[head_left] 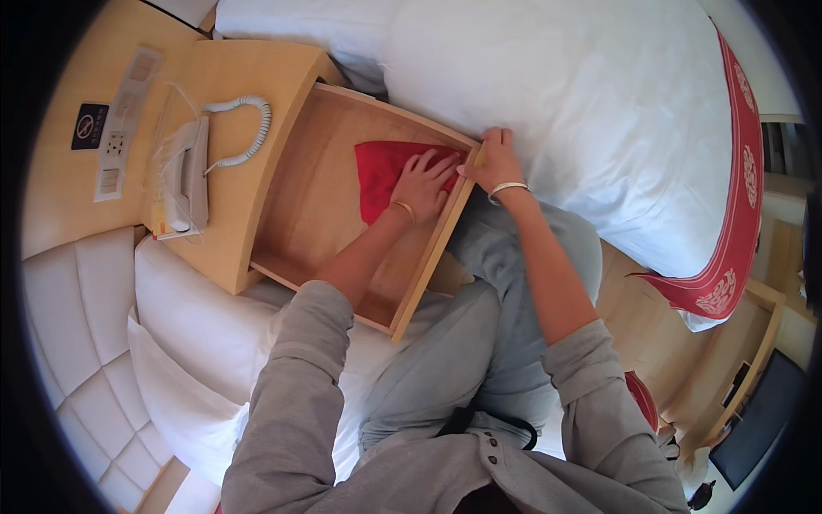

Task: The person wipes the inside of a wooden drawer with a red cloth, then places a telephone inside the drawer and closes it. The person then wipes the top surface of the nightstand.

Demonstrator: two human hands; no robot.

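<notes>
A wooden drawer (298, 193) is pulled out of the light-wood nightstand (282, 74). Inside it, towards the front panel (420, 283), lies a folded red cloth (376, 173). My left hand (422, 186) reaches over the drawer and rests palm-down on this cloth, fingers spread. At the far front corner, my right hand (504, 160) grips the panel's top edge, its thumb on the inner side and its other fingers outside. The cloth is partly hidden under my left hand.
On the nightstand sit a telephone (192, 177) and its coiled cord (264, 125). A bed with white bedding (552, 83) and a red runner (738, 225) lies beyond my right hand. White pillows (192, 315) are at the left. My knees (443, 347) are close to the drawer front.
</notes>
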